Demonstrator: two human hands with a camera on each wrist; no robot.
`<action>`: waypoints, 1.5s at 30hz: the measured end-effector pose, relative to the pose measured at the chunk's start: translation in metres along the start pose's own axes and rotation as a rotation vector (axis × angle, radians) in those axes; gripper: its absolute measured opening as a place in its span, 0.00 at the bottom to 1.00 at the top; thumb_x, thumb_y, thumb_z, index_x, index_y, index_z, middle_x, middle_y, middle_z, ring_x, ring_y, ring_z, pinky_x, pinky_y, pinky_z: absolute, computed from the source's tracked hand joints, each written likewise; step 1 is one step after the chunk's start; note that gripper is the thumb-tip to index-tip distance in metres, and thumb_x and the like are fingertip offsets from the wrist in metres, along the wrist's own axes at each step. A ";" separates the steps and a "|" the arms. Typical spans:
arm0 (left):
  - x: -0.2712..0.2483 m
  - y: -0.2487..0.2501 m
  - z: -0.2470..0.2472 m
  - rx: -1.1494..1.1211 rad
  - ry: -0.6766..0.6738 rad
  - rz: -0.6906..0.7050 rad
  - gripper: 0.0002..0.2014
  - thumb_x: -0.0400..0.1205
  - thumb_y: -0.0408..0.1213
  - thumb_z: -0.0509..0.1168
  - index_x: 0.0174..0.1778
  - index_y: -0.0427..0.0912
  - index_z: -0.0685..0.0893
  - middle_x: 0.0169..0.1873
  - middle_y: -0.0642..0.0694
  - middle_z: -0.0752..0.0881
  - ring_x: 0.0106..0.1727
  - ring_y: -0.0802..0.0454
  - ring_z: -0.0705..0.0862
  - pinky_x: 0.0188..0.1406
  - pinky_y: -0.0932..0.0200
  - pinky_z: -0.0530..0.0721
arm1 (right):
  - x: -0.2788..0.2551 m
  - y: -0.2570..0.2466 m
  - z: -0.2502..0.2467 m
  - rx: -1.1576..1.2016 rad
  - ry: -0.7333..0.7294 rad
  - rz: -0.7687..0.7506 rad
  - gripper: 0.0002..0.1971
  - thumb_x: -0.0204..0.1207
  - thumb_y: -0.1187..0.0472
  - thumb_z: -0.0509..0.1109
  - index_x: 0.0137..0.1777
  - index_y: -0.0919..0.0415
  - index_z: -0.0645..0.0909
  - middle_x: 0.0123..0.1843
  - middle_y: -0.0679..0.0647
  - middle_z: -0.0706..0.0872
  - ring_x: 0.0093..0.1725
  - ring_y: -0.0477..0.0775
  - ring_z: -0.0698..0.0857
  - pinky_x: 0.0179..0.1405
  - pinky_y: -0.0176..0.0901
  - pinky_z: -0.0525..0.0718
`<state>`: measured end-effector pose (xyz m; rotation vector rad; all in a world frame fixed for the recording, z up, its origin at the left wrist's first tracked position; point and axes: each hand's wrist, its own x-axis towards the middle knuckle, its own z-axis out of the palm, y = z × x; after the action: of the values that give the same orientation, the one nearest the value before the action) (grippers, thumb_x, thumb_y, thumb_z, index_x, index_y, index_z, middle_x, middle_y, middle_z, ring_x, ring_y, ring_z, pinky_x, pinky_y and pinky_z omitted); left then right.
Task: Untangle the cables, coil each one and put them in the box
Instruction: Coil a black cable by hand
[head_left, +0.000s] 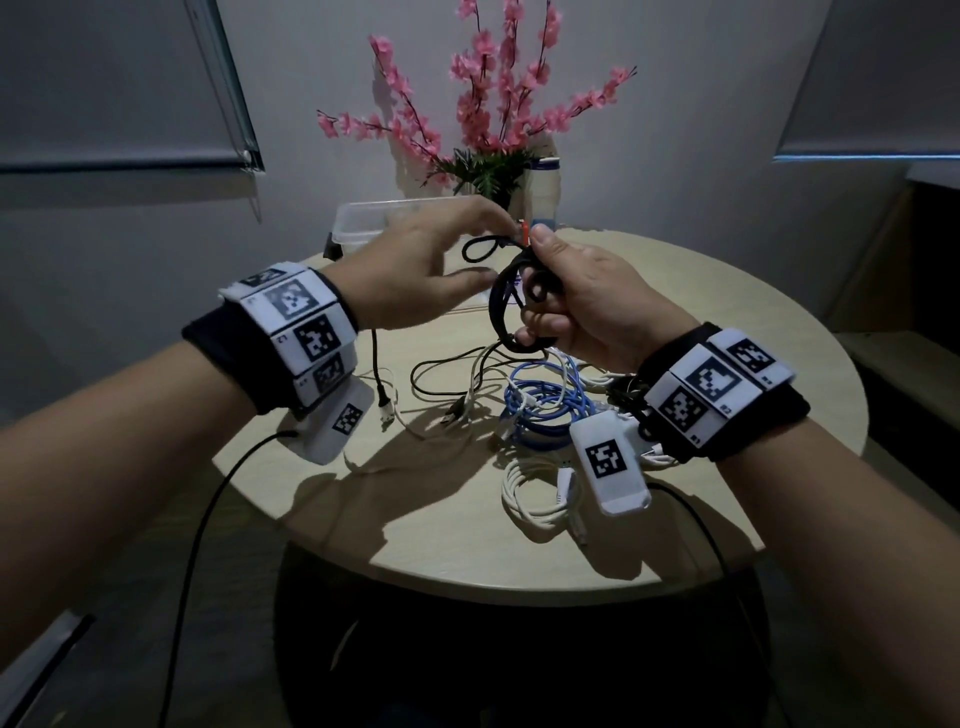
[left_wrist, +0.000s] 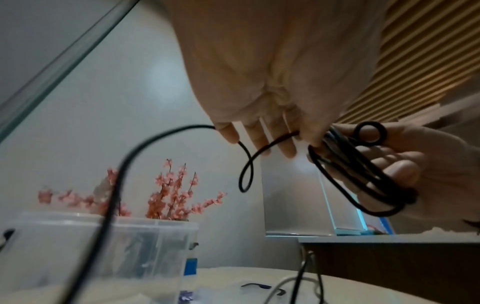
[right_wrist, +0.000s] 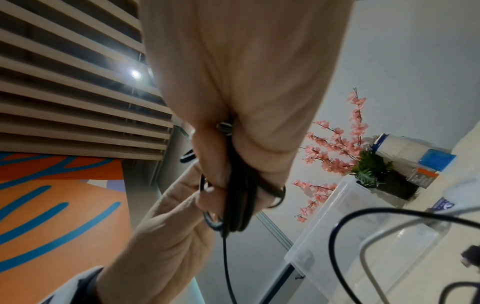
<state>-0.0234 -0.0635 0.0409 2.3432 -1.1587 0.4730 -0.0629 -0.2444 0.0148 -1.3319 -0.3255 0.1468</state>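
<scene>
Dim room, pale grey walls (head_left: 130, 218). Round light-wood tabletop (head_left: 467, 530); behind it pink artificial blossoms (head_left: 498, 98) in a dark pot. Roller blinds (head_left: 104, 78) lowered left and right. Slatted wooden ceiling (right_wrist: 72, 92), one spotlight (right_wrist: 135, 74) lit.

Round wooden table (head_left: 675, 332), tangled black, white, blue cables (head_left: 540, 405), clear plastic box (head_left: 363, 221), flower pot (head_left: 498, 187)

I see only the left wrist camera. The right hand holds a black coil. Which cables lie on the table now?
Observer: A blue cable lies in a loose bundle on the table, below the right hand.
Operator: Any other one?
Observer: A white cable lies bundled beside the blue one, nearer the person.
Operator: Where is the end of the black cable?
Observer: A red-tipped plug stands up beside the right thumb.
</scene>
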 end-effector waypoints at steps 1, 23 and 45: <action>0.002 -0.001 0.005 -0.034 0.034 0.016 0.12 0.82 0.34 0.66 0.61 0.42 0.80 0.48 0.60 0.80 0.49 0.70 0.76 0.51 0.83 0.70 | 0.000 0.000 0.001 0.004 -0.004 0.001 0.18 0.88 0.51 0.52 0.40 0.61 0.71 0.19 0.47 0.68 0.17 0.45 0.65 0.31 0.43 0.82; -0.002 -0.003 0.019 -0.062 -0.282 -0.121 0.10 0.87 0.36 0.57 0.42 0.49 0.80 0.32 0.53 0.78 0.31 0.61 0.75 0.34 0.69 0.75 | 0.007 -0.003 -0.011 0.049 0.215 -0.135 0.17 0.88 0.55 0.54 0.38 0.62 0.67 0.22 0.52 0.65 0.22 0.51 0.70 0.26 0.42 0.82; -0.012 -0.008 0.032 0.323 -0.514 -0.168 0.05 0.82 0.43 0.65 0.44 0.47 0.78 0.37 0.52 0.80 0.44 0.49 0.79 0.37 0.60 0.72 | -0.001 -0.012 -0.009 0.290 0.212 -0.122 0.17 0.88 0.55 0.52 0.37 0.60 0.67 0.42 0.66 0.88 0.27 0.52 0.87 0.13 0.30 0.73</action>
<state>-0.0211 -0.0690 0.0065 2.9252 -1.1480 -0.0148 -0.0616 -0.2555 0.0241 -1.0267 -0.1966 -0.0491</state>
